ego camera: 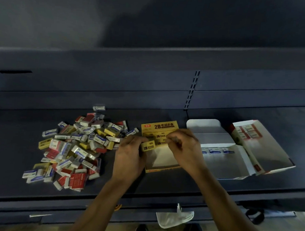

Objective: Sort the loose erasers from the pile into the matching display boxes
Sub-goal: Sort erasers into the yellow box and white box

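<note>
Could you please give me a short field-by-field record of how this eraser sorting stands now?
pile: mixed loose erasers, left on the shelf
yellow box: centre, open, partly filled at its back
left hand: holds a yellow eraser at that box's left edge
right hand: fingers curled over the yellow box; grip unclear
white box: right of yellow box, one row of blue erasers
red box: far right, partly filled

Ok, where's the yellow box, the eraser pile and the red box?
yellow box (159, 127): head view, printed back flap.
eraser pile (76, 146): head view, middle of heap.
red box (270, 152): head view, bare inside floor.
</note>
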`<move>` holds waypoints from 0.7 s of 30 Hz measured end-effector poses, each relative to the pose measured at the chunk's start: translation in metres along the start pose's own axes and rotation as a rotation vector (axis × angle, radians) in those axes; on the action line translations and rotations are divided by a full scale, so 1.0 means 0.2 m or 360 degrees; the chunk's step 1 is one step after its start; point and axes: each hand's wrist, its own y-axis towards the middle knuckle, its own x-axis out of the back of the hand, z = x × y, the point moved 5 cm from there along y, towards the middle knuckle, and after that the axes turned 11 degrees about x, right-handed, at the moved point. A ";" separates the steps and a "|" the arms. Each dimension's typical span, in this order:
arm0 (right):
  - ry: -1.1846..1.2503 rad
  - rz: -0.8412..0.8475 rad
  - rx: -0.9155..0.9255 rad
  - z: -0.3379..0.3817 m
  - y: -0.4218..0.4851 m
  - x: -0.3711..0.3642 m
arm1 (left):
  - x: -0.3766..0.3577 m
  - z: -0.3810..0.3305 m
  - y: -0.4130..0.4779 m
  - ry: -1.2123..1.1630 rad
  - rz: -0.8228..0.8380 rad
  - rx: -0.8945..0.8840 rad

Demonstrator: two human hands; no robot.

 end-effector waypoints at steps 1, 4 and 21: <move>-0.0011 0.0076 -0.0054 -0.02 0.00 0.01 | -0.02 -0.01 0.00 -0.0009 0.0032 0.0013; -0.0098 0.0290 -0.0124 -0.07 0.01 0.01 | -0.06 -0.03 0.01 -0.0001 0.0071 0.0021; -0.0759 0.0710 0.0270 -0.10 0.12 -0.03 | -0.18 -0.10 -0.07 0.0065 -0.0019 0.0124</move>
